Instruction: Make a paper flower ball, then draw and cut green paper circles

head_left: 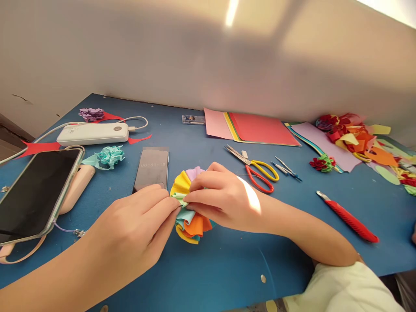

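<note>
the ruffled paper ball [191, 223] sits just right of the timer phone [151, 167] and nearer to you, its yellow, lilac, pale green, blue and orange frills fanned outward. your left hand [136, 221], on the near side of that phone, has thumb and fingers pinched narrow on a pale green fold; your right hand [227, 197], to the phone's right, pinches the same patch from the other side, fingertips almost meeting the left ones. with so small a grip, the fold could crease or tear if the two hands pull unevenly, and neighbouring frills could flatten if your right fingers lean on them. a thin pale line [245, 175], perhaps thread, shows further right of the phone; if it is attached, a tug could snag it on the scissors [247, 162] there, and a careless reach past their blades could nick you. the red craft knife [351, 221], far right of the phone, is another hazard for your forearm. your left knuckles hide the phone's near end, so a dropped wrist could bump it; whether they touch, i cannot tell.
</note>
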### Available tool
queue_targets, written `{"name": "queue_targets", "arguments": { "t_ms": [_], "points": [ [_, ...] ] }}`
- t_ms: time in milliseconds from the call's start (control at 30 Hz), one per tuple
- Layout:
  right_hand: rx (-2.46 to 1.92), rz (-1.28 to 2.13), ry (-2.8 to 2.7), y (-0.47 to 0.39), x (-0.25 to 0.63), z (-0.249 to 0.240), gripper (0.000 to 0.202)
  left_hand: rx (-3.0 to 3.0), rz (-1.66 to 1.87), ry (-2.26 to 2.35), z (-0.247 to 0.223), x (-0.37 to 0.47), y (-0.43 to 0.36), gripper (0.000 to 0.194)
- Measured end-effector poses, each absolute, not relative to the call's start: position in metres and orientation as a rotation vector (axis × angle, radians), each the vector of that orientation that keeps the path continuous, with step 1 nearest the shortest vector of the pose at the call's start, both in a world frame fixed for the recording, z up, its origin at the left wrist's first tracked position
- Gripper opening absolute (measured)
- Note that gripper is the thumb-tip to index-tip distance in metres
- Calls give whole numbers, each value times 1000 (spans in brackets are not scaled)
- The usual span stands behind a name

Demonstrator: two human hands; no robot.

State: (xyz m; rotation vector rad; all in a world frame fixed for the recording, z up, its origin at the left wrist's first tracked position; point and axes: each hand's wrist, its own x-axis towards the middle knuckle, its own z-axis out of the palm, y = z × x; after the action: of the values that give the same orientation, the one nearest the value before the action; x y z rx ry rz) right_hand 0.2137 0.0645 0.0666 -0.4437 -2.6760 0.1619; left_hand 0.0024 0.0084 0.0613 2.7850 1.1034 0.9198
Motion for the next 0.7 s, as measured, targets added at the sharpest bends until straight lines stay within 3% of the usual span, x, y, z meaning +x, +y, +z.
{"name": "queue_targets", "arguments": {
  "t_ms": [433,700],
  "points": [
    [-408,139,-2695,60,214,68,20,2802,896,1041,60,3,8,14],
    [-543,686,-2518,58,208,72,22,2958,919,999,60,7,7,16]
  ]
}}
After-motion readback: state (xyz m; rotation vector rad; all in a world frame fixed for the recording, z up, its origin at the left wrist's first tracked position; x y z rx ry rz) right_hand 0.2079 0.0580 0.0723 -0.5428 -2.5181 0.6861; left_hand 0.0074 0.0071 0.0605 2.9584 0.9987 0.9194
